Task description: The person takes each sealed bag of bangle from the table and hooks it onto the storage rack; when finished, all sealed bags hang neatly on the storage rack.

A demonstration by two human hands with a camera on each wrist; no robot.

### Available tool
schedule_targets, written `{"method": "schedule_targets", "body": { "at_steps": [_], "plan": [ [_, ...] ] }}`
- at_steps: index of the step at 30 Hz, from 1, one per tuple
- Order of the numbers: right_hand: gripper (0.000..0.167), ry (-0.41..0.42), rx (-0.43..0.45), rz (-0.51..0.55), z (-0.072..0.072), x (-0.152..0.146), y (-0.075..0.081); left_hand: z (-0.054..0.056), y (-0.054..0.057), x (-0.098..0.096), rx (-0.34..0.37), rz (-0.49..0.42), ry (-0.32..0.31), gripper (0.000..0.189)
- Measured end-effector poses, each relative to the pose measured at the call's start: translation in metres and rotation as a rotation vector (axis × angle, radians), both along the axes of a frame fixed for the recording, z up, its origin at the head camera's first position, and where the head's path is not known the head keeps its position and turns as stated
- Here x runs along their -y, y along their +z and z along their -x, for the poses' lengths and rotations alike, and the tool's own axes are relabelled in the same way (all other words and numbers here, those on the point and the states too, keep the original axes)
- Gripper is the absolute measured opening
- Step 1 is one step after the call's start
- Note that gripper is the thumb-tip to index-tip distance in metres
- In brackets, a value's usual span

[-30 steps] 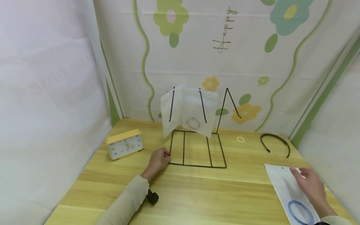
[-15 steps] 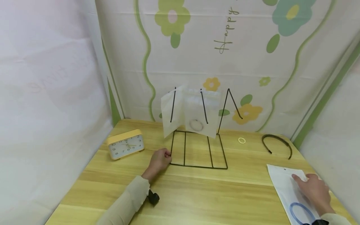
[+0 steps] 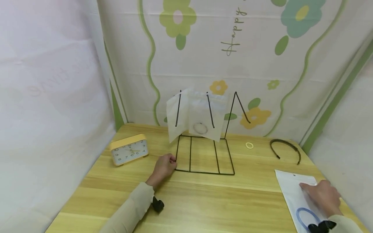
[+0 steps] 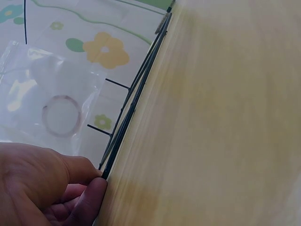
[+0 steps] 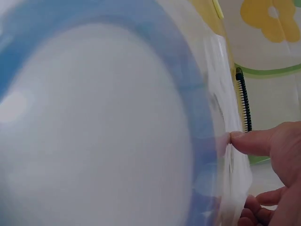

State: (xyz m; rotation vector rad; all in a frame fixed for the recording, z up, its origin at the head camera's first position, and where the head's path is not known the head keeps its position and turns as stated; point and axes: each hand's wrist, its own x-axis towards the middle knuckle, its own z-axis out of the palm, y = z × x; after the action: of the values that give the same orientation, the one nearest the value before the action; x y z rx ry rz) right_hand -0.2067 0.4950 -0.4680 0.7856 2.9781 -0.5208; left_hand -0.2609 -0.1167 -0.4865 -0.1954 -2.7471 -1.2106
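My left hand (image 3: 164,165) pinches the near left corner of a black wire display rack (image 3: 202,172) between thumb and fingers, close to the tabletop. On the rack's prongs hang two clear plastic bags; the right one (image 3: 208,111) contains a thin bracelet-like ring, and the left one (image 3: 172,116) is turned at an angle. At the right, my right hand (image 3: 324,197) holds a white-backed plastic bag (image 3: 291,191) by its right side. Its thumb (image 5: 249,141) is on the bag's face while the other fingers curl at the edge. Inside this bag is a blue ring (image 5: 202,136).
A yellow alarm clock (image 3: 129,150) stands left of the rack. To the rack's right lie a small pale yellow ring (image 3: 249,145) and a dark headband (image 3: 287,142). The rack's rightmost prong (image 3: 243,106) carries no bag. A flower-printed curtain (image 3: 189,64) hangs behind the table.
My right hand has slid slightly down along the bag from its top edge. The left hand keeps its hold on the rack's corner, and the rack has stayed put.
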Motion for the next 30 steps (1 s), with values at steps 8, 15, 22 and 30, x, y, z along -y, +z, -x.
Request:
{"method": "schedule_targets", "body": {
  "at_steps": [8, 15, 22, 30],
  "plan": [
    [0.058, -0.055, -0.027, 0.025, 0.006, -0.009, -0.004, -0.001, 0.001, -0.001, 0.013, 0.004, 0.002, 0.012],
    [0.050, -0.036, -0.129, 0.064, 0.007, -0.008, -0.008, 0.000, 0.001, 0.000, 0.016, 0.004, 0.015, 0.012],
    [0.051, -0.034, -0.169, 0.058, 0.004, -0.004, -0.004, 0.001, 0.001, 0.000, 0.019, 0.010, 0.016, 0.013],
    [0.050, -0.067, -0.227, 0.017, -0.001, -0.006, 0.007, 0.000, 0.001, 0.000, 0.035, 0.006, 0.017, 0.013]
  ]
}}
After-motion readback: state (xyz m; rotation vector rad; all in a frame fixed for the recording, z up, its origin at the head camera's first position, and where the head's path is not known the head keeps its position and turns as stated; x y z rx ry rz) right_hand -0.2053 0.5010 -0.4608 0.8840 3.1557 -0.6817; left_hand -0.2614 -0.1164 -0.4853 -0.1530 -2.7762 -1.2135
